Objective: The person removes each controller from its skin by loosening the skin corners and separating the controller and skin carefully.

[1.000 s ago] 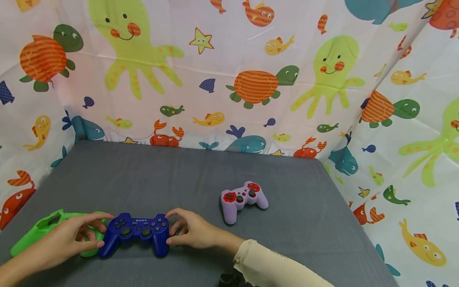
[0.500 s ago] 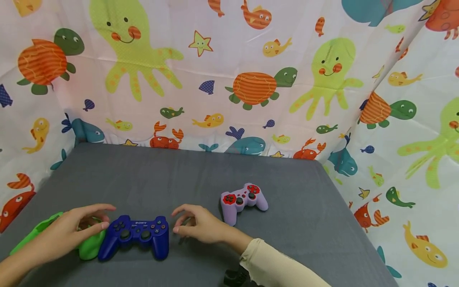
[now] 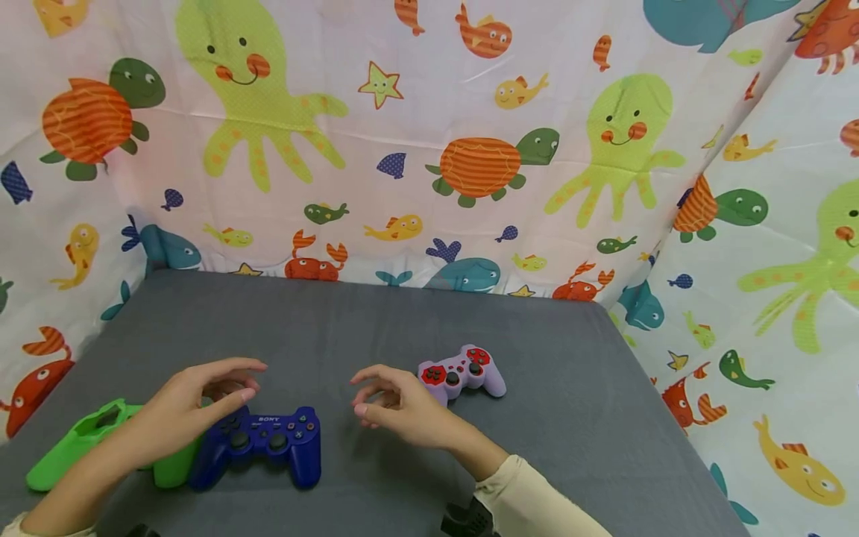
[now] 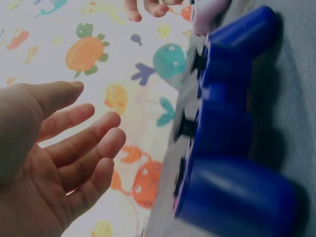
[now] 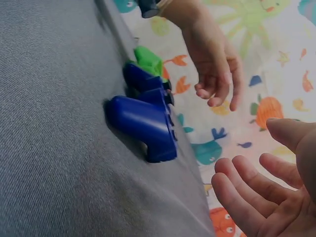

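Observation:
A dark blue game controller (image 3: 268, 440) marked SONY lies face up on the grey table, its upper left partly hidden by my left hand (image 3: 204, 399). That hand hovers above the controller with loosely bent fingers and nothing in them; the left wrist view shows its bare palm. To the right of the blue controller, my right hand (image 3: 403, 406) hangs in the air, fingers relaxed and apart from anything. Just behind it lies a lilac controller (image 3: 473, 373) with red button areas, one grip covered by the hand. A green rubbery cover (image 3: 74, 447) lies at the left, partly behind my left forearm.
The grey cloth-covered table (image 3: 570, 432) extends to the back and right. A curtain (image 3: 416, 97) printed with sea animals stands behind it and along both sides. A black wrist device (image 3: 466, 518) sits by the right sleeve.
Both hands have let go of the blue controller. The left hand has risen and moved right over it; the right hand has drawn away to the right. The controllers stay in place.

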### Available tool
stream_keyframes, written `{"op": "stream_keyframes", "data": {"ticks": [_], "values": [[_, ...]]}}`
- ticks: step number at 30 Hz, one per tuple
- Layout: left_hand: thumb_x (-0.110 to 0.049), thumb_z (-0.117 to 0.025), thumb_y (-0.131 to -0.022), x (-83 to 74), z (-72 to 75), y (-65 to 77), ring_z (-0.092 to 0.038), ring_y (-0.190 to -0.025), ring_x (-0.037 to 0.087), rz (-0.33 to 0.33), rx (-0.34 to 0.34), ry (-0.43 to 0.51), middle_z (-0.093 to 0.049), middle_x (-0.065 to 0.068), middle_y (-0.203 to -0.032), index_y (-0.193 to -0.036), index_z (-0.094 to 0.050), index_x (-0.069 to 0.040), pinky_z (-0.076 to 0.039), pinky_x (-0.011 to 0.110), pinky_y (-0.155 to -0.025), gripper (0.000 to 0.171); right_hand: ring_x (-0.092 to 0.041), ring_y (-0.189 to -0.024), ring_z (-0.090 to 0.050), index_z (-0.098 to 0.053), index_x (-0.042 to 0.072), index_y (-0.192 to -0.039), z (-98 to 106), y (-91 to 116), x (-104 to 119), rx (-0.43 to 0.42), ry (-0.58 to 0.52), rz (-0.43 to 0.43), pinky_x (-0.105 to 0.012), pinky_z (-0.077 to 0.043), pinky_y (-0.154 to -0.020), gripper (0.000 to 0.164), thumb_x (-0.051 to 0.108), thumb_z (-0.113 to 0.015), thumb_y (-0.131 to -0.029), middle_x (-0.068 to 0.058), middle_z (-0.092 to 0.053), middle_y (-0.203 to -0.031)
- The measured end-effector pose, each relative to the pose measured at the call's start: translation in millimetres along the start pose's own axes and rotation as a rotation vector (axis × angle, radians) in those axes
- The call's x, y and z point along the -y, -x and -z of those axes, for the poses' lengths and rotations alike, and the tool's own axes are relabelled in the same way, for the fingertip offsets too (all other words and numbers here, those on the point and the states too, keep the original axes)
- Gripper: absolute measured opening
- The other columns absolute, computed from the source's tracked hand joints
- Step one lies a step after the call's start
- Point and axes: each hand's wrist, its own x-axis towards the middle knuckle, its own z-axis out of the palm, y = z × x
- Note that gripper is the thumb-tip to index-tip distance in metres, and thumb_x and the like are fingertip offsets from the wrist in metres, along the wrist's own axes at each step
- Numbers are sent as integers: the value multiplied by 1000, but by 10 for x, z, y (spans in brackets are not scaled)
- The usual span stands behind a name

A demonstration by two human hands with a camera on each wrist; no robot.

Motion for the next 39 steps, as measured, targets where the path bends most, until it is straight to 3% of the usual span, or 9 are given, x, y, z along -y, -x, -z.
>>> {"op": "stream_keyframes", "data": {"ticks": [2, 11, 18, 27, 33, 39], "values": [[-20, -60, -103, -50, -32, -37, -66, -89, -2, -3, 0, 11, -74, 3, -112, -134, -62, -17, -55, 25, -71, 31, -50, -94, -68, -56, 6, -135, 39, 41, -4, -16, -6, 4, -27, -59, -78, 35, 9, -62, -100, -30, -65, -115], [-25, -58, -104, -211, -164, -202, -67, -93, 1, 3, -4, 28, -74, 1, -113, -133, -62, -18, -55, 25, -76, 30, -47, -94, -69, -55, 6, -135, 251, 144, -54, -105, 25, 7, -39, -60, -82, 36, 8, -60, -100, -26, -65, -116], [-26, -57, -104, -344, -257, -353, -69, -97, 9, -41, -11, 77, -74, -1, -114, -134, -62, -20, -55, 27, -80, 30, -49, -96, -67, -53, 3, -137, 418, 237, -84, -148, 43, 15, -36, -60, -84, 36, 10, -58, -102, -26, -66, -121], [-26, -57, -105, -464, -411, -609, -69, -100, 13, -71, 32, 151, -72, 2, -116, -134, -62, -18, -56, 28, -82, 31, -26, -88, -73, -53, -3, -135, 650, 344, -184, -232, 64, 62, -33, -60, -81, 35, 7, -58, -102, -35, -64, -117], [-25, -57, -104, -541, -574, -778, -68, -100, 15, -106, 18, 177, -72, 2, -116, -132, -63, -18, -55, 28, -83, 29, -28, -85, -74, -53, -4, -134, 833, 442, -269, -287, 108, 68, -39, -61, -78, 35, 8, -58, -102, -35, -65, -116], [-22, -58, -104, -653, -745, -951, -68, -100, 15, -137, 33, 224, -73, 4, -116, -131, -64, -16, -55, 28, -84, 28, -21, -86, -74, -51, -5, -136, 1028, 497, -318, -326, 74, 76, -35, -61, -78, 36, 6, -57, -102, -39, -61, -117]]}}
